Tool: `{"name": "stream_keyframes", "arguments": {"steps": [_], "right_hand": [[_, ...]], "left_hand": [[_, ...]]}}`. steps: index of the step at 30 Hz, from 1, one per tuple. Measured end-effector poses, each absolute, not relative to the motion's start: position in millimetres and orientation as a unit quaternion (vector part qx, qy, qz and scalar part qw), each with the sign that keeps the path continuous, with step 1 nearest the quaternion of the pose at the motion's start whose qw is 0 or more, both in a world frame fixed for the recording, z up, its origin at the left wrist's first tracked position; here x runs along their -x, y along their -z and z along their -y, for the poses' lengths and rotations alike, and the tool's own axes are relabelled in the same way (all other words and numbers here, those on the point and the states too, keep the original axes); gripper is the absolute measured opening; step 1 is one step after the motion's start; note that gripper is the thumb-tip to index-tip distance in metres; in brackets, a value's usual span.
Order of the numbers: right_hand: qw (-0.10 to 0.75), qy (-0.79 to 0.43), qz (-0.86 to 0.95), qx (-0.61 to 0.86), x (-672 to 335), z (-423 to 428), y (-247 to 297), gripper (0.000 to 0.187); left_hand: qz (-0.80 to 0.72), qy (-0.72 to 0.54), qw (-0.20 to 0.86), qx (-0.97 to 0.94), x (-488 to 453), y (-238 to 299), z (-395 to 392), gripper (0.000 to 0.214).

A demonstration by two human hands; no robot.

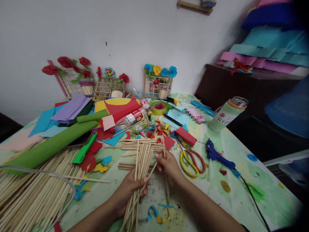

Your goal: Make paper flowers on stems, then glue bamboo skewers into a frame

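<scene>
The 2 forearms reach in from below. The left hand curls tight; the right hand pinches, fingers pointing up.

Print on the green flask and on the plastic bottle's red label is too small to read.

The left hand and the right hand are going uncovered, and the left forearm and right forearm are showing bare all the way from wrist to frame edge. The fingers are looking slender, their short nails catching a pale sheen. Behind the right forearm a thin dark sleeve edge is just peeking in, its fabric showing too small to tell
</scene>
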State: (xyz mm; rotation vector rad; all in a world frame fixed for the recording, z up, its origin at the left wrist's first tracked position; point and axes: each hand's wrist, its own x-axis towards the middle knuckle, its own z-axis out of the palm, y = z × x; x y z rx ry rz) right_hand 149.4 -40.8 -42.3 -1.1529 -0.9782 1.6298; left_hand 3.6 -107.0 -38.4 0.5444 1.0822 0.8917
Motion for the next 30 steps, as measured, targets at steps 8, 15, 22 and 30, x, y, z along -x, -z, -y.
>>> {"name": "stream_keyframes", "arguments": {"steps": [8,15,22,30], "right_hand": [[0.522,-0.579,0.408,0.476,-156,46,35,0.031],[0.509,-0.546,0.435,0.504,-166,36,45,0.026],[0.486,-0.518,0.494,0.501,-177,17,29,0.024],[0.379,-0.52,0.635,0.428,-162,-21,-1,0.014]], "left_hand": [[-0.501,-0.418,0.701,-0.287,-9,41,111,0.041],[-0.515,-0.397,0.692,-0.313,-10,43,113,0.044],[-0.505,-0.392,0.689,-0.341,-10,45,111,0.042],[-0.489,-0.401,0.689,-0.356,-9,47,111,0.041]]}}
